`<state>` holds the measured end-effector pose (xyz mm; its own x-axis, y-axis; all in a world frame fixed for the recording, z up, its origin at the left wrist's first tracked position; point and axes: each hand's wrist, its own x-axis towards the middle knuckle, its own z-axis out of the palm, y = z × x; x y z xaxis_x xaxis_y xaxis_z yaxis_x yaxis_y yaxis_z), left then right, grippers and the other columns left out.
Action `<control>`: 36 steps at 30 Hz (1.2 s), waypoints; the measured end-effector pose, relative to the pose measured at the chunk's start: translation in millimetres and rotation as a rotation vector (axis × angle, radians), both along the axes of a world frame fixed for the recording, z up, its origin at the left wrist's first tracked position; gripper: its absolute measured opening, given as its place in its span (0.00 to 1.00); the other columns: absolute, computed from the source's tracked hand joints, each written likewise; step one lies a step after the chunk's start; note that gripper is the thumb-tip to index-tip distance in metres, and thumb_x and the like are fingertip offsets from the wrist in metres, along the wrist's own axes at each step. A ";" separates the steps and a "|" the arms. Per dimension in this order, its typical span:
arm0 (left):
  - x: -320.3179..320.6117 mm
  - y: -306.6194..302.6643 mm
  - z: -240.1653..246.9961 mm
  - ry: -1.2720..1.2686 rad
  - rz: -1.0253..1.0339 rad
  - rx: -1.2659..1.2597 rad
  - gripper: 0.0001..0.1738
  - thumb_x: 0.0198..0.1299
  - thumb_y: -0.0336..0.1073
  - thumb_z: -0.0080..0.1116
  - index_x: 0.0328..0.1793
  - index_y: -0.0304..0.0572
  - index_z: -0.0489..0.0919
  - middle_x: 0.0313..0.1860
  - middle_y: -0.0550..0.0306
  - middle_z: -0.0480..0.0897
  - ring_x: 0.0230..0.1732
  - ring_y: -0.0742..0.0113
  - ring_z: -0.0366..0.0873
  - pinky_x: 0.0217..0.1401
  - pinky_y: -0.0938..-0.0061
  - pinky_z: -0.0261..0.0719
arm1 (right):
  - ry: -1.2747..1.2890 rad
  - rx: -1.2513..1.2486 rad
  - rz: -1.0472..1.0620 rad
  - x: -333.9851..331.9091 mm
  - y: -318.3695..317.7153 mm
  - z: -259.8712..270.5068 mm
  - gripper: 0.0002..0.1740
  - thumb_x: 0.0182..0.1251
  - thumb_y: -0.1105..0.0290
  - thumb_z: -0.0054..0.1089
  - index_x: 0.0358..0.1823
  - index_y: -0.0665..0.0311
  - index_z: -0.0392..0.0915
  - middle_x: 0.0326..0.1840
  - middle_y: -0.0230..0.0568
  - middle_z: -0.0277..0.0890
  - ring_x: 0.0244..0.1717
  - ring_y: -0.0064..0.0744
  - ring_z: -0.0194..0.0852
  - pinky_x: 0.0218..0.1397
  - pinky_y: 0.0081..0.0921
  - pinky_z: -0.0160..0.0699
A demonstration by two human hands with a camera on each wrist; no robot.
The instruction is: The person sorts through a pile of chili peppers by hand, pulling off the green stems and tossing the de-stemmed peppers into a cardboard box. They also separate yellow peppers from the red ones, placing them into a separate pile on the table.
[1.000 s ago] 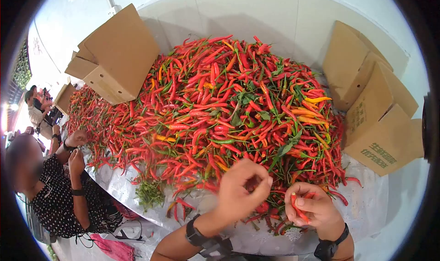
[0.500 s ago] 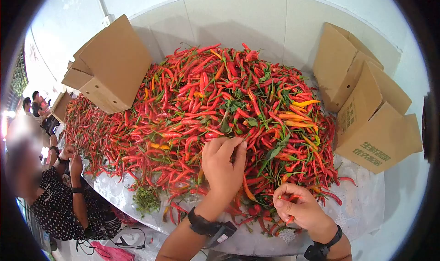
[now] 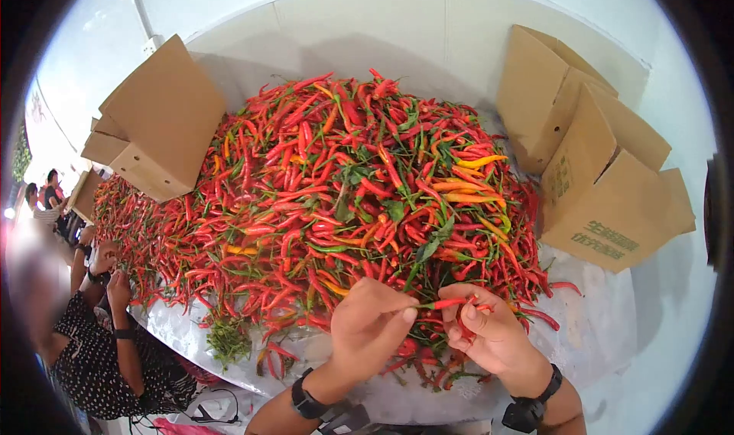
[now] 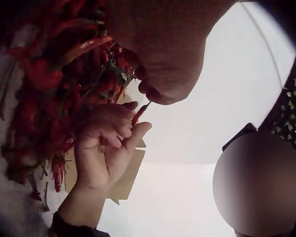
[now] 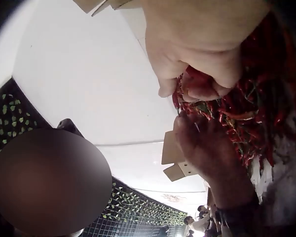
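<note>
A red chili pepper stretches between the two hands, in front of a large heap of chilies. Its green stem end is pinched by the thumb and forefinger of my left hand. My right hand grips the red body, with more red chili showing by its thumb and fingers. In the left wrist view the same chili spans the short gap from the left hand to the right hand. Seen from the right wrist, the right hand partly hides what it holds.
Two cardboard boxes stand at the right, a nearer box and a farther box. Another box leans on the heap at the left. Green stems lie in a small pile at the front. A person works at the left.
My left hand reached onto the heap, then came back beside the right hand and now pinches a chili's stem. The right hand kept hold of chili throughout. The head view has shifted slightly.
</note>
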<state>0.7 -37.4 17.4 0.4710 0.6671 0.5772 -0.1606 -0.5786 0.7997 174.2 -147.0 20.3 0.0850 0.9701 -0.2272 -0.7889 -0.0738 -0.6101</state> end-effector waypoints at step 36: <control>-2.3 7.1 5.7 0.093 -0.595 -0.195 0.05 0.65 0.33 0.63 0.39 0.39 0.82 0.30 0.58 0.79 0.34 0.62 0.74 0.41 0.67 0.69 | -0.775 0.101 0.138 3.0 -6.2 19.9 0.06 0.61 0.77 0.71 0.37 0.68 0.83 0.33 0.32 0.83 0.31 0.13 0.76 0.32 0.13 0.71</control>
<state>-1.6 -30.3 23.0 0.8362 0.3639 0.4103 -0.3347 -0.2540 0.9074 177.2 -153.2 40.2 0.0603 0.9962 -0.0626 -0.1243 -0.0548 -0.9907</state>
